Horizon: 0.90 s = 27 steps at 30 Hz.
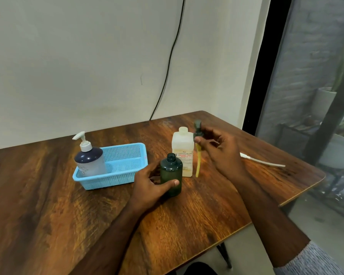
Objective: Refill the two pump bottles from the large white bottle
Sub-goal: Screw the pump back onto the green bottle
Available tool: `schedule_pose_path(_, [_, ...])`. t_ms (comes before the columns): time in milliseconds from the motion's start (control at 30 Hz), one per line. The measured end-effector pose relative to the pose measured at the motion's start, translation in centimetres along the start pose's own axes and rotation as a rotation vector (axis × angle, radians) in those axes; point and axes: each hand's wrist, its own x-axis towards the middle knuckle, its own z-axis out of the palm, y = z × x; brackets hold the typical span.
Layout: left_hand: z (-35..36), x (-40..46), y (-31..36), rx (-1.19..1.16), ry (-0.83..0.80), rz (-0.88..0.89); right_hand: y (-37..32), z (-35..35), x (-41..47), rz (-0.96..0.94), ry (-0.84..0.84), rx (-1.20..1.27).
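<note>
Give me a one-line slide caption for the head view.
Left hand steadies the open green bottle while right hand lifts out its pump, beside the uncapped white bottle.

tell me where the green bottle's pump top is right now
In the head view the green pump top is off the green bottle, held up by the right hand, just right of the large white bottle.

Wooden table (48, 195), pale wall (87, 56), black cable (171, 56), glass window (316, 96)

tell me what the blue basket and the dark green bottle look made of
Blue basket: likely moulded plastic, matte, judging by its fine perforated mesh walls. Dark green bottle: probably tinted translucent plastic with a soft sheen; glass can't be ruled out.
</note>
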Motion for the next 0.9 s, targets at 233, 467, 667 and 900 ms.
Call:
schedule_pose_path(233, [-0.9,0.1,-0.5,-0.005,0.021,-0.038,-5.1,2.4,2.2,-0.075,0.252,0.424])
schedule_pose_path(467, [-1.1,0.0,-0.4,-0.018,0.001,-0.05,-5.1,5.2,2.2,-0.083,0.113,0.318])
schedule_pose_path(667, [-1.1,0.2,-0.6,-0.014,-0.002,-0.066,-4.5,5.8,1.8,-0.085,0.167,0.35])
schedule_pose_path(900, [-1.2,0.1,-0.2,-0.007,-0.011,-0.064,-5.0,5.5,2.8,-0.129,0.218,0.385])
